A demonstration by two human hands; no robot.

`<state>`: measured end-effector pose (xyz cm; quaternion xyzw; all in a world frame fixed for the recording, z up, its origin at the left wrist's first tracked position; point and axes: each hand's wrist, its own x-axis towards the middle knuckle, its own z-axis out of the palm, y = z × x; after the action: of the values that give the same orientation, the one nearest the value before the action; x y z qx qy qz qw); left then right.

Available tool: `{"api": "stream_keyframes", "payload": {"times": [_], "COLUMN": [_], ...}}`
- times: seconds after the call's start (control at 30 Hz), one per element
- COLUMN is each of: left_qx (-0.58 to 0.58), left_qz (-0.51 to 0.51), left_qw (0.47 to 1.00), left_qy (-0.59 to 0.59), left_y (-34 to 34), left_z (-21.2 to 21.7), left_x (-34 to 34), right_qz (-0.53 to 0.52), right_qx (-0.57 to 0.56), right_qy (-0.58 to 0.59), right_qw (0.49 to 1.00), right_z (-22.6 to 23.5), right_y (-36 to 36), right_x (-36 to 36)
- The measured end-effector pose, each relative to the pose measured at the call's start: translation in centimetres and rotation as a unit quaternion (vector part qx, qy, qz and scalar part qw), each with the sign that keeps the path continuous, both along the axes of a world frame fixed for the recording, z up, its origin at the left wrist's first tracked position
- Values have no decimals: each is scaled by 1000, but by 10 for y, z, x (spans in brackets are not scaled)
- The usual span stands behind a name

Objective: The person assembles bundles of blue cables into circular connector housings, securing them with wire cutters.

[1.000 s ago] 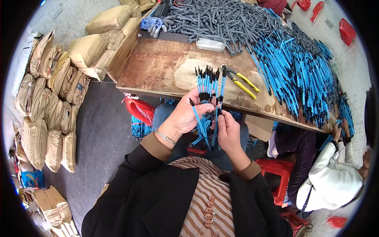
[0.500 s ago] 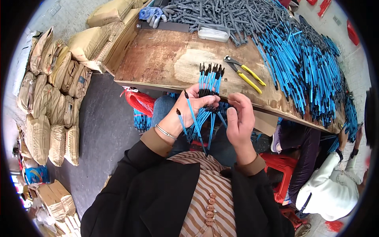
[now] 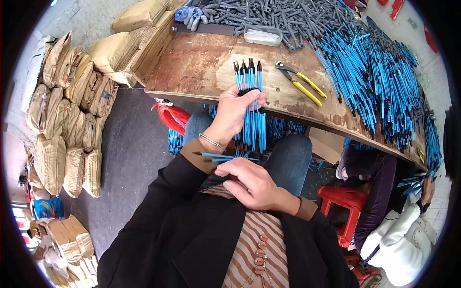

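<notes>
My left hand point(image 3: 237, 108) is closed around a bundle of thin blue sticks point(image 3: 252, 127) with black ends. It holds them roughly upright at the table's front edge, black tips pointing up and the lower ends hanging over my lap. Lower down, my right hand point(image 3: 257, 185) is in front of my body with its fingers curled. A few loose blue sticks point(image 3: 221, 156) lie crosswise at these fingers, below my left wrist, and my right hand seems closed on them. Its fingertips are partly hidden.
On the wooden table point(image 3: 192, 62) are yellow-handled pliers point(image 3: 300, 84), a clear tray point(image 3: 262, 36), a glove point(image 3: 191, 17), grey parts point(image 3: 269, 14) and a blue stick pile point(image 3: 379, 81). Sacks point(image 3: 53, 163) are stacked left; a red stool point(image 3: 343, 206) and another person point(image 3: 398, 240) are right.
My right hand has moved down and left, from beside the bundle to the loose sticks. Those sticks have swung from upright to nearly level. The bundle now hangs straighter in my left hand.
</notes>
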<state>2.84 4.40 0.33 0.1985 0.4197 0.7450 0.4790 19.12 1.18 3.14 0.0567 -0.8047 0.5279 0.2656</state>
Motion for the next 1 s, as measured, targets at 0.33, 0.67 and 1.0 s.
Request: {"api": "stream_keyframes", "payload": {"times": [0.33, 0.67, 1.0], "left_qx": [47, 54, -30], "left_qz": [-47, -48, -75], "left_qw": [996, 994, 997], "left_qy": [64, 81, 13], "left_y": [-9, -14, -8], "left_z": [-14, -22, -12], "left_x": [3, -2, -12], "right_qz": [-211, -166, -348], "right_qx": [-44, 240, 59], "right_qy": [71, -67, -53], "right_qw": [974, 954, 934], "right_z": [23, 31, 26], "right_y": [74, 125, 131], "right_x": [6, -79, -46]}}
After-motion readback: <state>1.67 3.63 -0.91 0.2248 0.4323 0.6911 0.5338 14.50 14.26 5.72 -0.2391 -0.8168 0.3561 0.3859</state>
